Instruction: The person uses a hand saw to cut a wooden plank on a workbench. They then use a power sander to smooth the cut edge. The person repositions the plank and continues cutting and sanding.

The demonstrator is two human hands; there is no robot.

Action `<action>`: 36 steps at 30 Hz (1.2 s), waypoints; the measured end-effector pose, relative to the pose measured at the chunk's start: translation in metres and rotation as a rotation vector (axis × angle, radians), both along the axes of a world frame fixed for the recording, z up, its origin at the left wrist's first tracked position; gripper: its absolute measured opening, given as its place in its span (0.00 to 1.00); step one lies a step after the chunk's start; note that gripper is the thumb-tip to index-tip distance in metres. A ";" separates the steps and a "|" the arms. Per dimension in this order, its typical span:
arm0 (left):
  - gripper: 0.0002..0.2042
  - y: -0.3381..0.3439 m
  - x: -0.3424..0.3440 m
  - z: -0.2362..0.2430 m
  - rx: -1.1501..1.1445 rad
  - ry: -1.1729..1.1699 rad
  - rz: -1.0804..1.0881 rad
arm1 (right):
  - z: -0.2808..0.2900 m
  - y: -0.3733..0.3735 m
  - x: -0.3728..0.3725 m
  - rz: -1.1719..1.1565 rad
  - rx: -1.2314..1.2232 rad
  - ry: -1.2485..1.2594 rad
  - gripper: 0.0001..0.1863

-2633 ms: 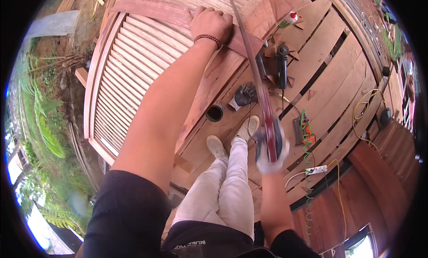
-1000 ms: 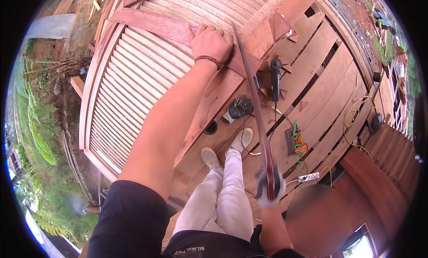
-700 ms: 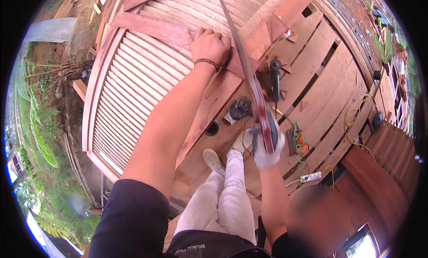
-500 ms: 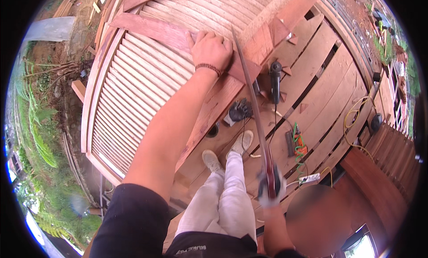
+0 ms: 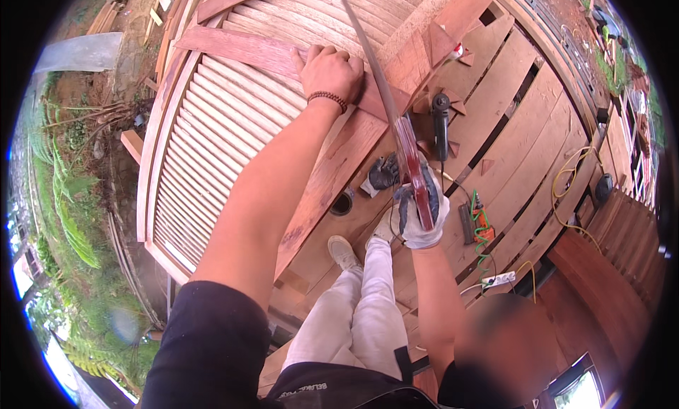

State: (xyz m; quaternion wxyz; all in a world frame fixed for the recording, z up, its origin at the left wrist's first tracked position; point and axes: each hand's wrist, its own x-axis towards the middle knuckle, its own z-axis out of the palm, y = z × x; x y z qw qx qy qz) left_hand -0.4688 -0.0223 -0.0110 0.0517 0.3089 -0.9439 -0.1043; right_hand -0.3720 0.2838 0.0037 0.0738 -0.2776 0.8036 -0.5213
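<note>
My bare left hand [image 5: 329, 77], a beaded bracelet at its wrist, grips a reddish wooden board [image 5: 240, 47] that lies across a slatted wooden panel [image 5: 219, 130]. My right hand [image 5: 433, 221], in a white and dark work glove, is closed round the dark red handle of a handsaw [image 5: 376, 73]. The saw's long narrow blade points away from me. It passes just right of my left hand, over the board's near end and the panel's thick frame rail [image 5: 346, 158]. Whether its teeth touch the wood cannot be made out.
On the plank floor [image 5: 527, 154] lie a black angle grinder [image 5: 440, 126], a dark glove [image 5: 384, 172], a round container [image 5: 342, 202] and an orange tool [image 5: 483, 225] with a green coiled cord. A white power strip [image 5: 498, 279] and yellow cable [image 5: 562, 176] are at right. Gaps run between planks.
My right hand has pushed the handsaw forward, away from me, from near my legs to close by the panel's rail. My left hand stays on the board.
</note>
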 end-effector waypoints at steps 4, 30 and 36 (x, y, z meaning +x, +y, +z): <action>0.21 -0.002 -0.001 -0.006 -0.029 -0.016 -0.006 | 0.021 0.059 0.056 -0.441 -0.551 -1.149 0.22; 0.19 -0.006 -0.004 -0.009 -0.033 0.064 0.017 | 0.014 0.092 0.077 -0.365 -0.722 -1.374 0.23; 0.19 -0.006 -0.003 -0.011 -0.061 -0.007 0.002 | 0.000 0.079 0.073 -0.207 -0.327 -0.716 0.25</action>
